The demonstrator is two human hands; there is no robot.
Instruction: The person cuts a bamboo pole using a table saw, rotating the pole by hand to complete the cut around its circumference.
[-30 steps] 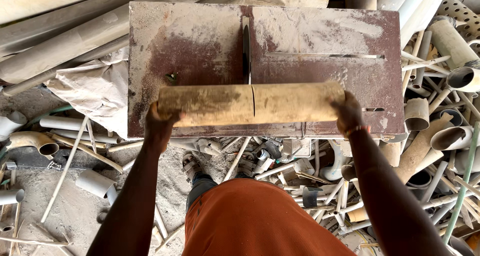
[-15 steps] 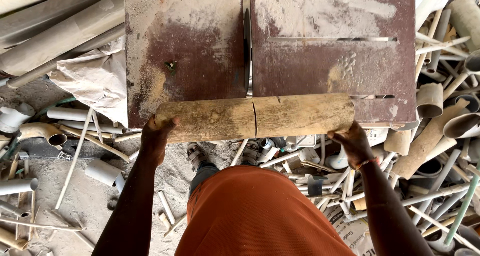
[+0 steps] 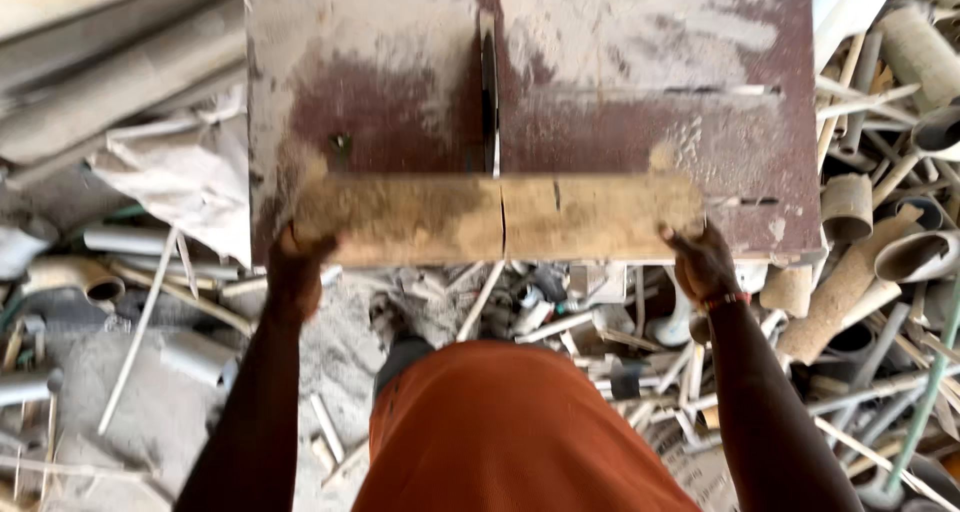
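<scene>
A long dusty tan pipe [image 3: 500, 217] lies crosswise on the near edge of a reddish-brown saw table [image 3: 640, 92]. My left hand [image 3: 297, 262] grips its left end and my right hand [image 3: 700, 257] grips its right end. A thin dark cut line runs across the pipe at its middle, in line with the saw blade [image 3: 489, 82] that stands in the table's slot just beyond it. The pipe looks blurred.
Cut pipe pieces and white strips [image 3: 880, 262] litter the ground right of the table. Grey pipes [image 3: 90, 272] and a crumpled white sack [image 3: 180, 172] lie to the left. My orange clothing [image 3: 510, 432] fills the lower middle.
The pipe and both hands moved toward me, off the table's middle to its near edge, then slightly back toward the blade. The view shifted with them.
</scene>
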